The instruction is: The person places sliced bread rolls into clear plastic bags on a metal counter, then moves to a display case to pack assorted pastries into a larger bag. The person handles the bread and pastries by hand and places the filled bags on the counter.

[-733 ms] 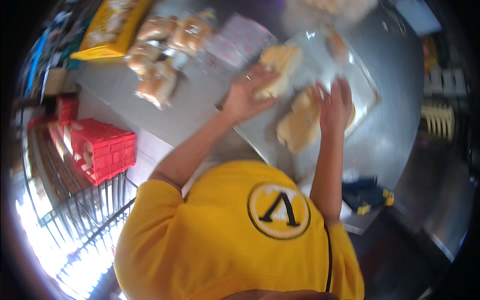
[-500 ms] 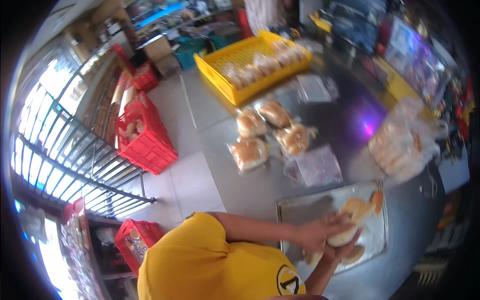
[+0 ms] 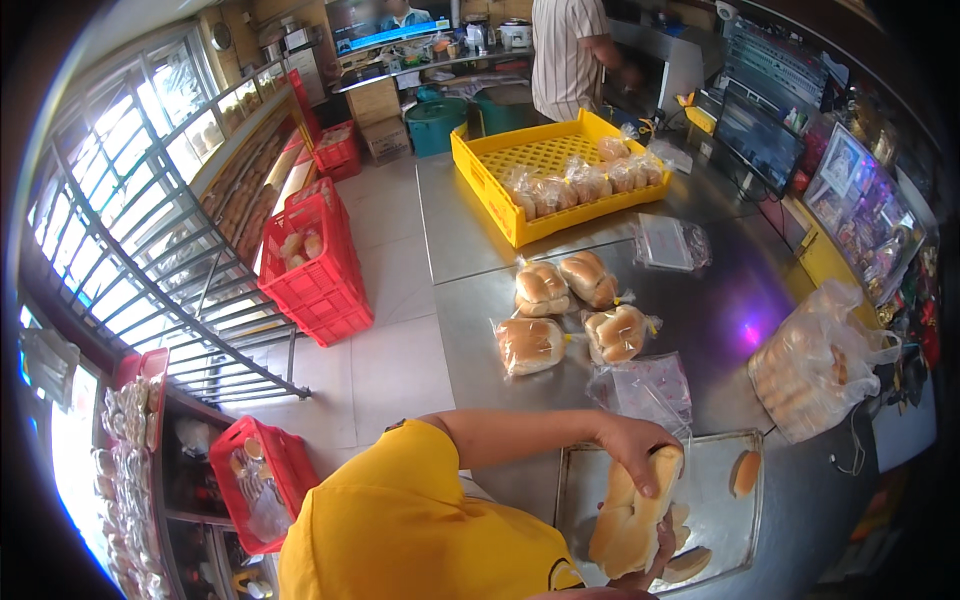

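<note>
Over the near metal tray (image 3: 752, 520), I hold a joined block of pale bread rolls (image 3: 628, 522) tilted up. My left hand (image 3: 640, 452) is closed on its far end, thumb across the top. From below on the near right side, my right hand (image 3: 655, 556) grips the same block, its fingers partly hidden. On the tray lie a golden roll (image 3: 746, 473) at the right and a browner piece of bread (image 3: 687, 565) near my right hand. Just beyond the tray is a stack of clear plastic bags (image 3: 648, 388).
Several bagged roll packs (image 3: 530, 346) sit on the steel table beyond my left arm. Farther off stands a yellow crate (image 3: 490, 205) of bagged bread. A filled plastic carrier bag (image 3: 808, 365) is at right. Red crates (image 3: 318, 270) stand on the floor at left; another person (image 3: 568, 60) stands behind.
My hands were together low over the tray, around rolls. Now they are apart, holding the joined block raised and tilted. The whole view has also shifted and become sharper.
</note>
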Tool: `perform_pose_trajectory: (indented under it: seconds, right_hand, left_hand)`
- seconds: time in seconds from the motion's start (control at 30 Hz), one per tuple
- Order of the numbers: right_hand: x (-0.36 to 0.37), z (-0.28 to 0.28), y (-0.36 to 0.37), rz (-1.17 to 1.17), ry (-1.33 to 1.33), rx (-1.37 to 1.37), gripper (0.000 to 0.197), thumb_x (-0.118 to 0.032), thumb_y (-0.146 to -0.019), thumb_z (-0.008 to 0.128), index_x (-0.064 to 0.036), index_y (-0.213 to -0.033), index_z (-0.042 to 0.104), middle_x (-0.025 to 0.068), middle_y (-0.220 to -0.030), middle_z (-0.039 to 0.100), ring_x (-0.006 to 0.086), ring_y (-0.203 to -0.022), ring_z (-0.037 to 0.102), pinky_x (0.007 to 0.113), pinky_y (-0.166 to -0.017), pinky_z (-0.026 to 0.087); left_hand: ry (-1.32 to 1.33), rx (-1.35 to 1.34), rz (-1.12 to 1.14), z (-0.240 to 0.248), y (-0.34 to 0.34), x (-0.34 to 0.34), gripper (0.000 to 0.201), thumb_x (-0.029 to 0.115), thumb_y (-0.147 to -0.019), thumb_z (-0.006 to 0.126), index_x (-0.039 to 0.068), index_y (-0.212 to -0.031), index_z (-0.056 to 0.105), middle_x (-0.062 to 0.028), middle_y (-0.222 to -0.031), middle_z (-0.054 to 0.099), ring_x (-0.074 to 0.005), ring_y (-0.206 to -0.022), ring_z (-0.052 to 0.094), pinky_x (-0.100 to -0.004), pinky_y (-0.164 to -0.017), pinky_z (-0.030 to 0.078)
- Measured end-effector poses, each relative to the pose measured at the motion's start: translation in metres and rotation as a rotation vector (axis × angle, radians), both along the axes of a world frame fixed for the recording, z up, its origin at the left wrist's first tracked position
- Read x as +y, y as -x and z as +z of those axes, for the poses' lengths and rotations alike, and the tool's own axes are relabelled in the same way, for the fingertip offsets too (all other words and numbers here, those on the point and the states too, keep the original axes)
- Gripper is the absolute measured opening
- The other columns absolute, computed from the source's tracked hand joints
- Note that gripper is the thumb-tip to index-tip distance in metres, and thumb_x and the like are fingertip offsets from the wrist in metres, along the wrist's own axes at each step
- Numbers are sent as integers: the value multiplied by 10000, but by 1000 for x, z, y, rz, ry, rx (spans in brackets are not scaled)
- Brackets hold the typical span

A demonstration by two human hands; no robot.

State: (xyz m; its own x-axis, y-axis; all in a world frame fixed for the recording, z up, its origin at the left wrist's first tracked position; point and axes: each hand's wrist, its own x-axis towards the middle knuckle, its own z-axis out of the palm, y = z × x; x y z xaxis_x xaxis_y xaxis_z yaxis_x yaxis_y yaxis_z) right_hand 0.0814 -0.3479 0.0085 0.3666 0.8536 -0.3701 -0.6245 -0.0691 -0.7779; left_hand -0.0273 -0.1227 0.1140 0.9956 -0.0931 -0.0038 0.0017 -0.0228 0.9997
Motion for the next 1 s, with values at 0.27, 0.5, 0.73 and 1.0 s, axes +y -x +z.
perform_pose_trajectory:
  seconds: [0.27,0.5,0.73,1.0]
  right_hand:
    - [-3,-17,0,-494,-80,191,566,-446,-935,419,-22,-1306,460,158,-1256,528,274,-1147,545,394,-916,485]
    - [16,-19,-1,-350,-174,-380,498,-371,-950,386,-31,-1308,453,133,-1250,520,247,-1173,511,373,-975,434]
    - [-3,3,-6,-179,-46,-453,489,-324,-950,384,-19,-1330,428,140,-1251,507,237,-1130,520,365,-937,442]
    - [-15,-2,1,-91,-22,-180,468,-305,-943,411,-18,-1311,444,136,-1228,521,239,-1107,533,367,-926,453]
  left_hand:
    - [-662,59,480,20,3,-43,549,245,-624,780,77,-1094,553,-150,-945,650,-325,-892,635,-406,-788,509]
    - [-898,-615,744,-12,15,-91,513,153,-707,691,107,-1185,511,-128,-1111,592,-339,-1083,555,-438,-917,454]
    - [56,-126,363,12,16,-35,412,206,-842,703,77,-1184,512,-69,-1040,594,-115,-970,561,-282,-803,481]
    - [431,-107,108,-15,5,-24,411,346,-900,653,74,-1188,539,-17,-1021,578,-107,-956,563,-285,-820,493]
